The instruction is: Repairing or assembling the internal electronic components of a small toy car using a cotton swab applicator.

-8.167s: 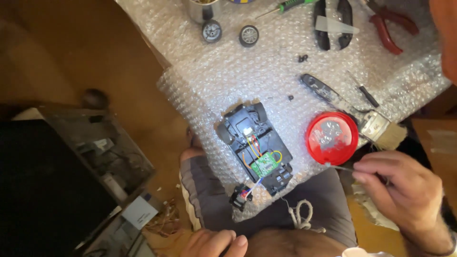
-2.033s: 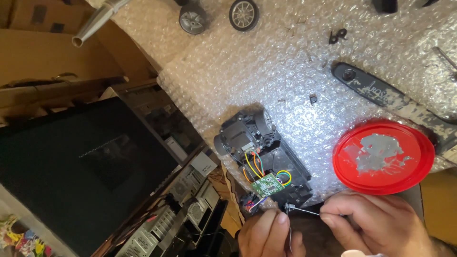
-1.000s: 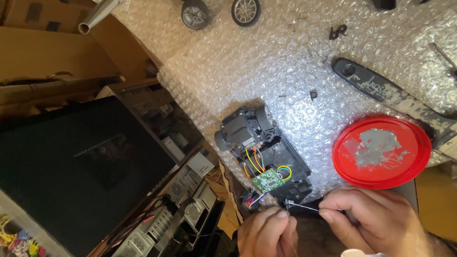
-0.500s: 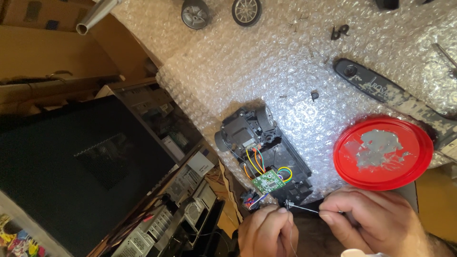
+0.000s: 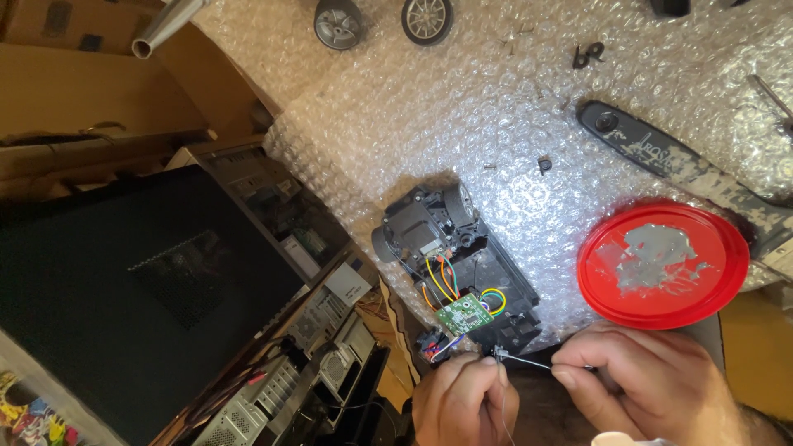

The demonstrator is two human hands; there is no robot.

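Observation:
A black toy-car chassis (image 5: 450, 256) lies opened on bubble wrap (image 5: 512, 107), with coloured wires running to a small green circuit board (image 5: 465, 314). My left hand (image 5: 462, 400) pinches a small metal part and a thin wire at the chassis's near end. My right hand (image 5: 652, 384) holds a thin metal tool (image 5: 529, 362) whose tip meets that part right below the circuit board. Both hands sit at the bottom edge of the view.
A red round lid (image 5: 663, 263) holding small screws lies right of the chassis. Two loose wheels (image 5: 427, 18) sit at the top, a dark folding knife (image 5: 661, 157) at the right. A black computer case (image 5: 140, 297) and open electronics fill the left side.
Over eight seconds the view moved closer and both hands came together at the chassis's near end. In the last second the hands barely shift.

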